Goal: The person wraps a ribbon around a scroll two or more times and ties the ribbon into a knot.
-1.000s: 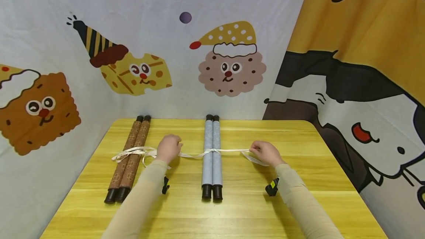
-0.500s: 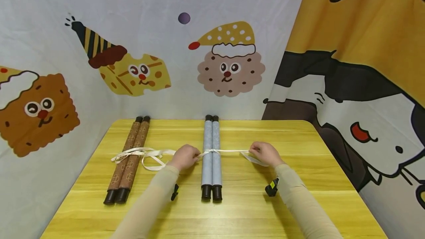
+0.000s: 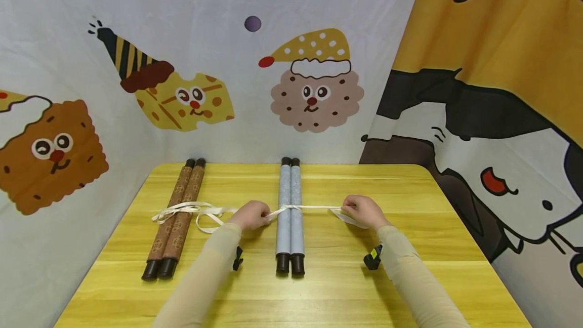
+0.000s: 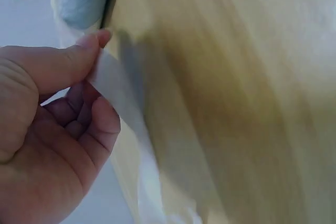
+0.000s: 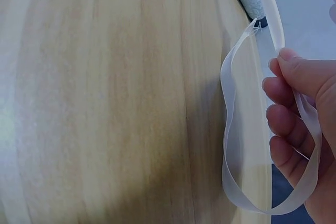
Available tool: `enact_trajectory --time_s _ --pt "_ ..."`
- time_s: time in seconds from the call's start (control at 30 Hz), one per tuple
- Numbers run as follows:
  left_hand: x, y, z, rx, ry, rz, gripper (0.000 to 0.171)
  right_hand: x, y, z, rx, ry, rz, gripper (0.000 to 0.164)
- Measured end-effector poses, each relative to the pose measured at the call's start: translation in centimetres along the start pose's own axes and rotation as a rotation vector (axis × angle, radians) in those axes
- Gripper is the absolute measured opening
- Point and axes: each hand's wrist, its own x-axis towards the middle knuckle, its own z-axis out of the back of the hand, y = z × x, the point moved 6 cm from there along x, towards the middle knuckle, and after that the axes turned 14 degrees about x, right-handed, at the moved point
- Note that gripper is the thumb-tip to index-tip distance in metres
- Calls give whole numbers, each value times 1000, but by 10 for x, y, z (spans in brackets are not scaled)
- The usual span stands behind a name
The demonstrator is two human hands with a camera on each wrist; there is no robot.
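Two light blue scrolls (image 3: 284, 234) with dark end knobs lie side by side in the middle of the table. A cream ribbon (image 3: 321, 207) crosses them, with a knot or crossing over the pair. My left hand (image 3: 251, 215) pinches the ribbon just left of the scrolls; in the left wrist view its tail (image 4: 123, 95) hangs from thumb and fingertip. To the right, my right hand (image 3: 366, 210) pinches the other end, and that stretch looks taut. The right wrist view shows a loose ribbon loop (image 5: 227, 129) hanging below the right fingers.
Two brown patterned scrolls (image 3: 175, 237), tied with a cream ribbon bow (image 3: 175, 210), lie at the left of the wooden table (image 3: 337, 297). Loose ribbon loops spread between them and my left hand. A printed cloth (image 3: 205, 14) hangs behind the table's back edge.
My left hand has moved right along the ribbon, close to the blue scrolls, then shifted slightly back left. The right hand has stayed in place with its end.
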Motion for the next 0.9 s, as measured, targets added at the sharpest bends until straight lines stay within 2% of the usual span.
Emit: enact_trajectory --time_s 0.07,0.23,0.33,0.43,0.53,0.67,0.8,0.9 --pt "-1 4 6 -39 -46 20 14 0 0 0 1 -2 1 9" --pt "-4 17 19 -232 -208 169 9 -1 -1 -1 -8 -4 2 10" --pt "-6 21 20 -363 -261 266 9 -1 -2 -2 -27 -5 -8 10" --pt "-9 22 20 -426 -298 329 10 0 -1 -4 -51 -3 -10 10" --pt "-11 21 21 -412 -333 362 9 0 2 -4 -61 -4 -12 10" --pt "-12 18 24 -376 -357 367 9 0 3 -4 -84 -2 -24 11" --pt "-11 16 24 -358 -318 342 10 0 -1 -5 -99 2 -40 12" --pt "-10 13 26 -275 -254 283 11 0 -4 -5 -96 -1 -58 13"
